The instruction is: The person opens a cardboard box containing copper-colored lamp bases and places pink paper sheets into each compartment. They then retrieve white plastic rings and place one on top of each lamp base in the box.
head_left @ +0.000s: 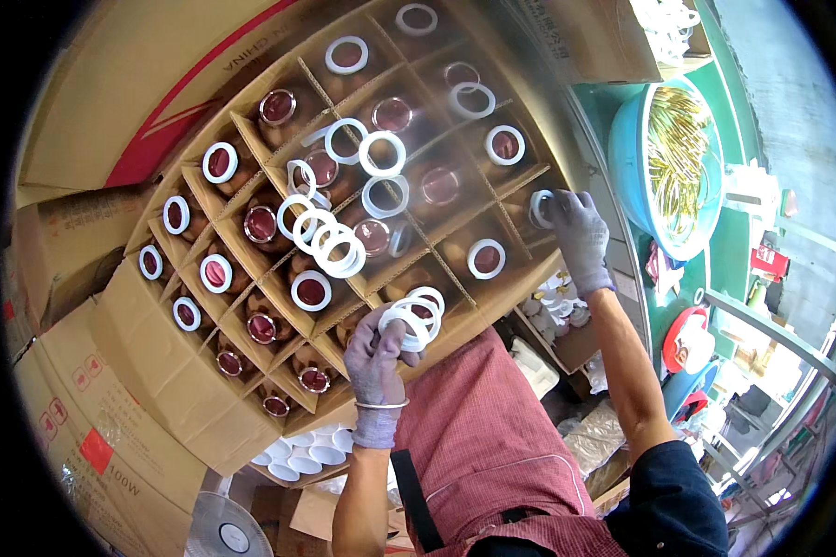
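Left hand (376,357) fingers clamped on stack of white rings (416,320) at divided carton (158,381) near edge — right hand (578,237) fingertips pinch, seemingly, single white ring (540,209) at right-edge cell.

This is a small packing workshop or factory floor rather than a home. A large corrugated carton (172,390) with cardboard dividers (320,88) holds rows of identical brown jars (260,226), many topped with white plastic rings (382,154), and more printed cartons (84,251) are stacked around it. The worker wears knit work gloves (581,237) and a red apron (478,436), while a blue tub of yellow parts (675,153), a tray of white caps (302,455), a floor fan (223,529) and green metal racking (729,241) crowd the surrounding space.
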